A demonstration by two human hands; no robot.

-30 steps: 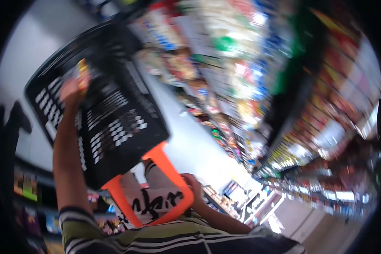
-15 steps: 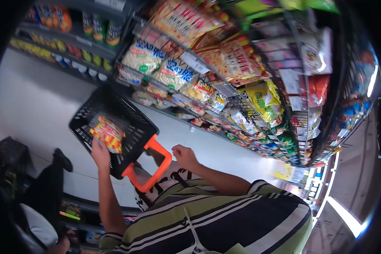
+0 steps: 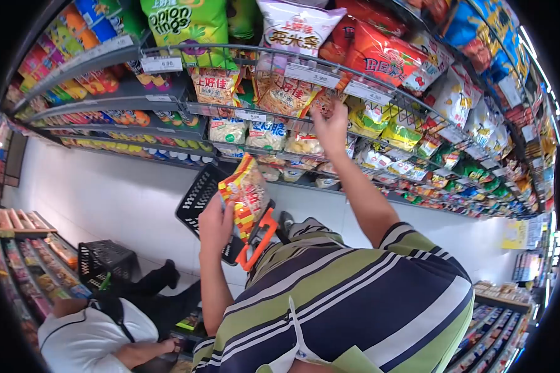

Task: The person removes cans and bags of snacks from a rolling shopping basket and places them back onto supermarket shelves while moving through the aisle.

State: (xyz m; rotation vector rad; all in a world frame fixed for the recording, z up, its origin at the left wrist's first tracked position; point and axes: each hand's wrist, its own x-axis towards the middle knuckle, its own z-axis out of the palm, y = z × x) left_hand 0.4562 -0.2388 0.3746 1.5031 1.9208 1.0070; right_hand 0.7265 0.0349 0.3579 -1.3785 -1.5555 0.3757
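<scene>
My left hand (image 3: pixel 215 225) is closed around the edge of a red-and-yellow striped snack bag (image 3: pixel 245 193), raised over a black shopping basket (image 3: pixel 196 198). The basket has an orange handle (image 3: pixel 259 239) and sits just in front of my legs; the bag and my arm hide much of its inside. Up at the wire shelf, my right hand (image 3: pixel 331 127) reaches in with thumb and fingers apart. It is at a reddish-brown snack bag (image 3: pixel 327 102), beside similar orange-and-red bags (image 3: pixel 285 94). Whether the fingertips touch that bag is not clear.
Wire shelves with price tags (image 3: pixel 311 75) run across the front, holding green onion rings bags (image 3: pixel 186 28), red bags (image 3: pixel 382 56) and yellow-green bags (image 3: pixel 370 118). Behind on the left, a person in a white top (image 3: pixel 99 336) is beside another black basket (image 3: pixel 107 260).
My left hand has lifted the striped snack bag up from the basket. My right hand has gone from near the handle up to the shelf. The view has tilted toward the upper shelves.
</scene>
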